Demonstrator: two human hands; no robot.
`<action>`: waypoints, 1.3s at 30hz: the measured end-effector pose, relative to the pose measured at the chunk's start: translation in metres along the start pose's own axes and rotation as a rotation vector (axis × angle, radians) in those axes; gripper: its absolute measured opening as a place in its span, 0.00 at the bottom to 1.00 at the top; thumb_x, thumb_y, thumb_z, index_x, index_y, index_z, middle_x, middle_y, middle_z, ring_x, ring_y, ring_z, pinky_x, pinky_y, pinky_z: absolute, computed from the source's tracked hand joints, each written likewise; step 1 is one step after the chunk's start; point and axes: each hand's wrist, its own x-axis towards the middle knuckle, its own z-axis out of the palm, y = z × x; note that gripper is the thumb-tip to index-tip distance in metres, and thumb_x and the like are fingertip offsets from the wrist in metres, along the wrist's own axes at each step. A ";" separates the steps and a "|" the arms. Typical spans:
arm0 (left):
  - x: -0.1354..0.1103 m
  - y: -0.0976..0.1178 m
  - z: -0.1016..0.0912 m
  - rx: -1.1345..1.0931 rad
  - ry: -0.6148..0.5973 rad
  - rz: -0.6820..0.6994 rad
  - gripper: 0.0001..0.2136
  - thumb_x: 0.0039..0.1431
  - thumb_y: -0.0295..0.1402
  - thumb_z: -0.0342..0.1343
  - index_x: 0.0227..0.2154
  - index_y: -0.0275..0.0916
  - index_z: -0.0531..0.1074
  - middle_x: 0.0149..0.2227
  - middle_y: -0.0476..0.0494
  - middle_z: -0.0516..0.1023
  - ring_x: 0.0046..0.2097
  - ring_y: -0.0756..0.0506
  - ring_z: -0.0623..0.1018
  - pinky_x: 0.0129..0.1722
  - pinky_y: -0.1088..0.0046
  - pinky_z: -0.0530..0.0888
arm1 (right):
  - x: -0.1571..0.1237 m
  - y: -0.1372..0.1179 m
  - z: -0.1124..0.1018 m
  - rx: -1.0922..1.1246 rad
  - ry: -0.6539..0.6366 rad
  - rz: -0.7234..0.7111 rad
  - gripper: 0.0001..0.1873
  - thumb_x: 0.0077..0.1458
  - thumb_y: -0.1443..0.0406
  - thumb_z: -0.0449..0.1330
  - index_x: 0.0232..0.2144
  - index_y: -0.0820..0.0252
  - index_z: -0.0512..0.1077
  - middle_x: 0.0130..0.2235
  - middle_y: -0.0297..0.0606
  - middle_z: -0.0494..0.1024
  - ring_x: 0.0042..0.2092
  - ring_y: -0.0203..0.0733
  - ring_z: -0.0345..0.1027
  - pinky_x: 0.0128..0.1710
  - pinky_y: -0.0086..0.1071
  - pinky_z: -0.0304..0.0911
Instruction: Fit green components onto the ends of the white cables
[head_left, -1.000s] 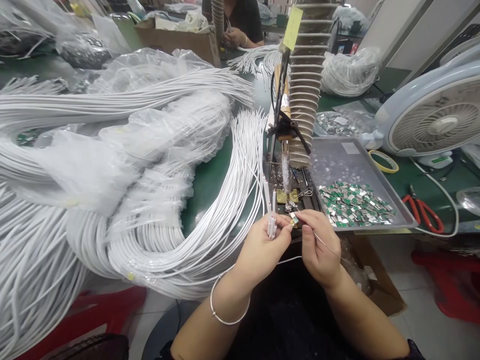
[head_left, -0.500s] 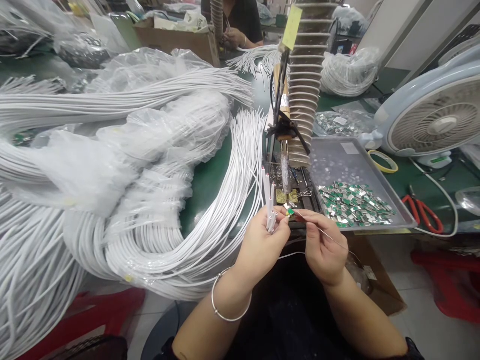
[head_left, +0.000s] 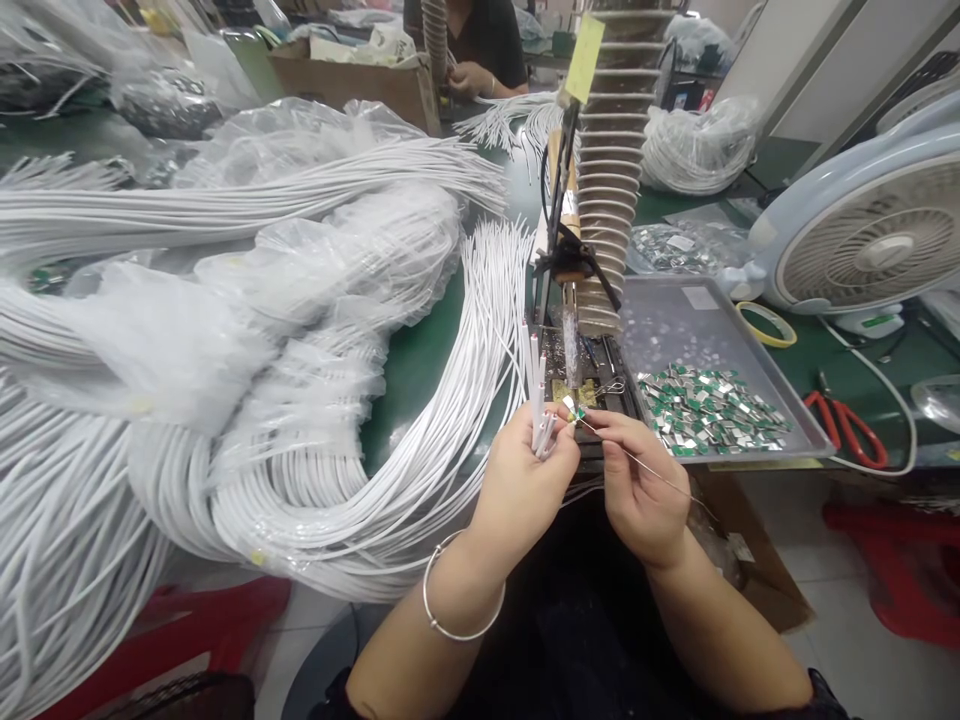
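My left hand (head_left: 521, 480) is closed around a few white cable ends (head_left: 537, 395) that stick up from the fist, and its thumb and forefinger pinch a small green circuit chip (head_left: 576, 412). My right hand (head_left: 637, 480) is closed on a thin solder wire (head_left: 645, 468) whose tip meets the chip. Both hands sit just below the tip of a fixed soldering iron (head_left: 572, 345) clamped on a stand at the table's front edge.
Large bundles of white cable (head_left: 315, 470) in plastic bags fill the left. A metal tray (head_left: 697, 320) holds several green chips (head_left: 709, 408). A ribbed fume hose (head_left: 611, 180), a fan (head_left: 870, 230), red scissors (head_left: 847, 425) and a tape roll (head_left: 766, 322) stand right. Another person's hands (head_left: 469, 78) work at the back.
Both hands have risen a little toward the soldering iron tip, carrying the cable ends, the chip and the solder wire closer to it.
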 end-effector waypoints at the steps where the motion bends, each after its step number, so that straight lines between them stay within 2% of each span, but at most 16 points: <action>1: 0.000 0.001 0.000 0.006 0.005 0.000 0.01 0.52 0.28 0.52 0.28 0.39 0.67 0.28 0.50 0.72 0.33 0.48 0.73 0.33 0.72 0.67 | 0.001 0.000 0.000 -0.004 0.000 0.000 0.11 0.55 0.74 0.53 0.38 0.57 0.69 0.41 0.42 0.78 0.43 0.43 0.73 0.42 0.41 0.71; 8: 0.002 0.004 -0.002 0.051 0.034 0.059 0.01 0.53 0.29 0.51 0.27 0.39 0.67 0.29 0.50 0.73 0.33 0.49 0.73 0.33 0.73 0.67 | 0.005 -0.002 0.002 -0.005 0.014 -0.017 0.11 0.54 0.75 0.53 0.38 0.58 0.70 0.41 0.41 0.78 0.43 0.41 0.73 0.43 0.38 0.71; 23: 0.000 0.007 -0.003 0.058 0.041 0.112 0.02 0.54 0.29 0.51 0.28 0.40 0.67 0.29 0.49 0.73 0.36 0.47 0.74 0.36 0.71 0.68 | 0.006 -0.003 0.004 0.024 0.023 -0.026 0.11 0.55 0.74 0.53 0.38 0.57 0.69 0.40 0.41 0.78 0.43 0.43 0.73 0.42 0.40 0.71; 31: -0.004 -0.002 -0.004 0.057 0.021 0.123 0.02 0.55 0.28 0.51 0.29 0.40 0.67 0.32 0.48 0.74 0.37 0.47 0.74 0.37 0.70 0.68 | 0.004 -0.004 0.003 0.030 0.010 -0.009 0.10 0.55 0.73 0.53 0.37 0.57 0.69 0.40 0.41 0.78 0.43 0.43 0.73 0.43 0.41 0.71; 39: -0.006 -0.012 -0.002 -0.038 -0.035 0.085 0.02 0.55 0.29 0.50 0.28 0.39 0.64 0.33 0.47 0.73 0.35 0.48 0.73 0.35 0.72 0.68 | -0.002 -0.003 0.000 0.003 -0.021 -0.001 0.09 0.55 0.73 0.52 0.36 0.58 0.69 0.37 0.42 0.77 0.41 0.43 0.73 0.40 0.41 0.71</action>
